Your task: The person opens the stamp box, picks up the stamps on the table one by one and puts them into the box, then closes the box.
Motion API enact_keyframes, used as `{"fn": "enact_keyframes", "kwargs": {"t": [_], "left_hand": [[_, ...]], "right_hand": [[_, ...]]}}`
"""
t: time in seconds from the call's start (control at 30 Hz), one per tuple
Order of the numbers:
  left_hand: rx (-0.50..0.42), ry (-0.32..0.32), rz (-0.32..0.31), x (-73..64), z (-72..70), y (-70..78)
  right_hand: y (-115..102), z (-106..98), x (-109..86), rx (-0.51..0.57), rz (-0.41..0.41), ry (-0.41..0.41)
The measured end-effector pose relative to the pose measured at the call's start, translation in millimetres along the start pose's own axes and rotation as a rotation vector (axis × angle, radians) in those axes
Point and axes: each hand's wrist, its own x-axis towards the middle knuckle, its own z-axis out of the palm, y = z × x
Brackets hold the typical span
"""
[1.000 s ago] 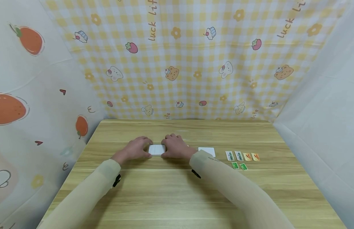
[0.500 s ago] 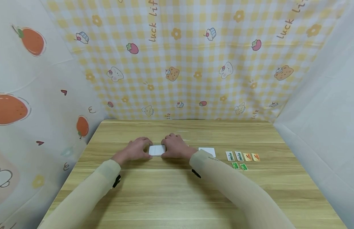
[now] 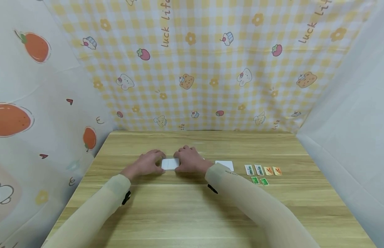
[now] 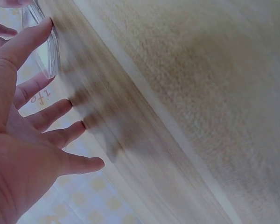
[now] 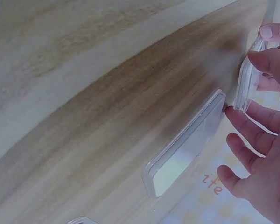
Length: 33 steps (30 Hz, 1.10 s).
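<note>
Clear case (image 3: 170,164), one: ten o'clock on the desk (image 3: 179,213); pinched by my left grip (image 3: 148,162) and right grip (image 3: 189,159), both part-closed; placing seemingly under way, release left. Picture pieces (image 3: 259,169), six: at its three o'clock; apparently unused.

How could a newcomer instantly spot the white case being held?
On the table, toward its far edge, the left hand and right hand face each other. The white case sits between them and, unlike the other case to its right, has fingers at both ends.
</note>
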Motion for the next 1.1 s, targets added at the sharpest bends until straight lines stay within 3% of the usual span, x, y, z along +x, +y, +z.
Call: {"fn": "enact_keyframes", "kwargs": {"t": [0.63, 0.87, 1.1], "left_hand": [[-0.070, 0.003, -0.009, -5.7, -0.7, -2.8], [-0.110, 0.011, 0.002, -6.6, -0.2, -7.9], [-0.110, 0.019, 0.019, -4.9, 2.0, -10.3]], "right_hand": [[3.9, -6.0, -2.7, -0.102, -0.044, 0.013], [15.6, -24.0, -1.4, -0.163, -0.037, -0.025], [28.6, -41.7, 3.0, -0.141, -0.045, -0.012]]}}
